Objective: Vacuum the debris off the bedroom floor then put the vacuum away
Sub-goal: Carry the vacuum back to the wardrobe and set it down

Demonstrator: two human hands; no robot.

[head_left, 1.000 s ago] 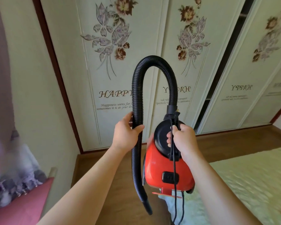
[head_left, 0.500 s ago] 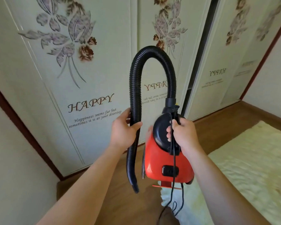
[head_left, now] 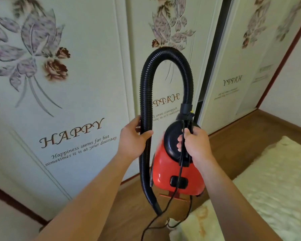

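Observation:
A small red vacuum (head_left: 165,173) with a black top hangs in the air in front of me. My right hand (head_left: 195,145) grips its black handle together with the black power cord (head_left: 174,197), which dangles down to the floor. A black ribbed hose (head_left: 165,51) arches up from the vacuum's top and comes down on the left. My left hand (head_left: 133,138) grips that hose partway down, and the hose end (head_left: 156,208) hangs free above the wooden floor (head_left: 129,211).
Pale sliding wardrobe doors (head_left: 73,105) with flower prints and "HAPPY" lettering stand straight ahead, with a dark gap (head_left: 214,66) between two panels at the right. A cream bedspread (head_left: 268,197) fills the lower right. A narrow strip of floor runs between bed and wardrobe.
My view has swung right and closer to the wardrobe. The vacuum and both hands keep the same hold; the hose end has swung slightly.

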